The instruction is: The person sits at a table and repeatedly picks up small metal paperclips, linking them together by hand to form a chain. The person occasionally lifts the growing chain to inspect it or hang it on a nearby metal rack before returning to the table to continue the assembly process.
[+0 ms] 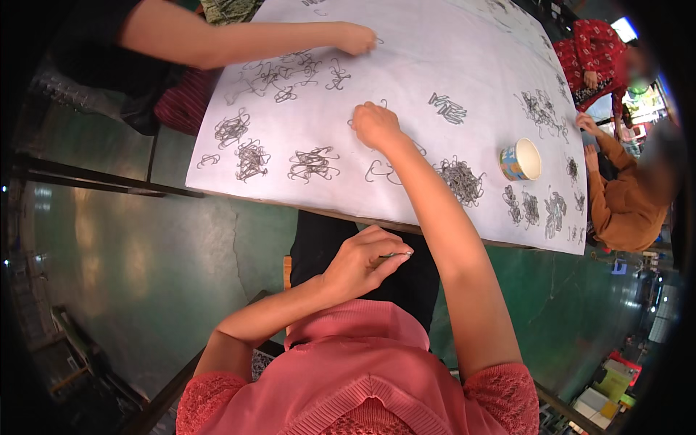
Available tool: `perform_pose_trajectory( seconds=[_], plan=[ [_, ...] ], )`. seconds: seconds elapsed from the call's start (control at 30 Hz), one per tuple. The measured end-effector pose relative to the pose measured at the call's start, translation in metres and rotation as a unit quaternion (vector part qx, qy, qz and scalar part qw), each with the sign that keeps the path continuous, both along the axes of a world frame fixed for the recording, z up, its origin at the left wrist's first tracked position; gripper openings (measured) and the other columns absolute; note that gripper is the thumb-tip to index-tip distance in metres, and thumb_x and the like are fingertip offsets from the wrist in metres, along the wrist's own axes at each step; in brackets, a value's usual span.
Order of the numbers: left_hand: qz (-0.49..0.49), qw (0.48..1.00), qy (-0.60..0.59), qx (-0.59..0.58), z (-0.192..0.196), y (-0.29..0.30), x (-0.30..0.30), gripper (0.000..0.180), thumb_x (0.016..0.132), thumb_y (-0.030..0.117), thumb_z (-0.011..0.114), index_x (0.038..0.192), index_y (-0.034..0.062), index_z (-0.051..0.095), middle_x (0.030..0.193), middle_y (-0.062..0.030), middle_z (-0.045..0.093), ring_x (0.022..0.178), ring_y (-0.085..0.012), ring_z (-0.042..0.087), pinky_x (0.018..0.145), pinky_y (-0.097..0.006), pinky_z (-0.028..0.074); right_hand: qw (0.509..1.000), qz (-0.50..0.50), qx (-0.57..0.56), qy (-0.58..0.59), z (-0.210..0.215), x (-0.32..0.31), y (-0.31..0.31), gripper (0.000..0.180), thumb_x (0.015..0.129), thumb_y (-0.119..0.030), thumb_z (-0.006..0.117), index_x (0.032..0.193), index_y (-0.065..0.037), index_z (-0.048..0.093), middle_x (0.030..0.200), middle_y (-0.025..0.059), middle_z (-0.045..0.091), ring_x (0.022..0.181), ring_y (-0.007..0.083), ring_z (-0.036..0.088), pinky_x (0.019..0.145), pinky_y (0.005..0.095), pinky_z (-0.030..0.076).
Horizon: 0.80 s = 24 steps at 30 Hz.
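Note:
Bent wire hooks lie in small piles on the white-covered table (464, 58). My left hand (366, 262) is held over my lap, just off the table's near edge, its thumb and fingers pinched on a thin dark strip (391, 255). My right hand (375, 125) reaches across the tabletop with its fingers closed; bits of bent wire hook (384, 104) show at its fingertips. A few loose hooks (380, 172) lie beside my right forearm, and a dense pile of hooks (461, 181) is on its other side. Short dark green pieces (447, 109) lie beyond, to the right.
A paper cup (520, 160) stands at the right. More hook piles (312, 165) line the near left edge. From the upper left a co-worker's hand (356, 38) reaches over the table. A person in orange-brown (631, 192) and another in red (598, 54) are at the right side.

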State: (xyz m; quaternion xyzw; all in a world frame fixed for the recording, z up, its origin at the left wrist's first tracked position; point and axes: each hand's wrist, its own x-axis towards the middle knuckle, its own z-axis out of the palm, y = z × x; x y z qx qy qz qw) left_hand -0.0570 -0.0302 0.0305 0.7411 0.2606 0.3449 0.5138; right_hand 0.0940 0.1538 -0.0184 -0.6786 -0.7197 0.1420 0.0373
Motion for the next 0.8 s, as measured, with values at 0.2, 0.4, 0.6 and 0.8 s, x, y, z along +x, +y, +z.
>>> perform_pose_trajectory(
  seconds=[0.2,0.4,0.6,0.8],
  plan=[
    [-0.020,1.000,-0.010,0.010,-0.003,-0.001,0.008,0.014,0.080,0.003,0.068,0.094,0.0034,0.070,0.090,-0.0096,0.068,0.079,-0.0238,0.061,0.072,-0.032,0.050,0.942,-0.116,-0.029,0.315,0.025,0.038,-0.093,0.015,0.087,-0.012,0.060,0.096,0.000,0.062,0.080,0.0115,0.064,0.072,0.0201,0.064,0.064,0.0331,0.051],
    [-0.020,0.999,0.014,-0.033,-0.004,0.000,0.019,0.016,0.081,0.002,0.067,0.097,0.0040,0.069,0.086,-0.0085,0.068,0.076,-0.0175,0.060,0.065,-0.028,0.049,0.753,-0.277,0.011,0.597,0.073,0.043,-0.210,0.011,0.090,-0.009,0.058,0.093,0.001,0.060,0.070,0.0044,0.062,0.054,0.0063,0.053,0.046,0.0189,0.040],
    [0.007,0.998,0.045,-0.048,-0.001,-0.001,0.032,0.021,0.080,0.001,0.069,0.101,0.0043,0.068,0.086,-0.0046,0.066,0.073,-0.0111,0.057,0.066,-0.024,0.045,0.628,-0.291,0.112,0.713,0.073,0.016,-0.272,0.006,0.091,-0.008,0.060,0.091,-0.002,0.060,0.084,-0.0021,0.055,0.078,0.0035,0.049,0.071,0.0179,0.039],
    [0.027,0.998,0.056,0.027,0.000,-0.008,0.042,0.030,0.079,0.000,0.069,0.108,0.0047,0.064,0.086,-0.0052,0.066,0.073,-0.0134,0.059,0.065,-0.026,0.047,0.557,-0.351,0.110,0.744,0.060,0.014,-0.274,0.007,0.092,-0.008,0.059,0.095,-0.001,0.059,0.099,0.0003,0.054,0.090,0.0061,0.050,0.082,0.0209,0.040]
  ],
)
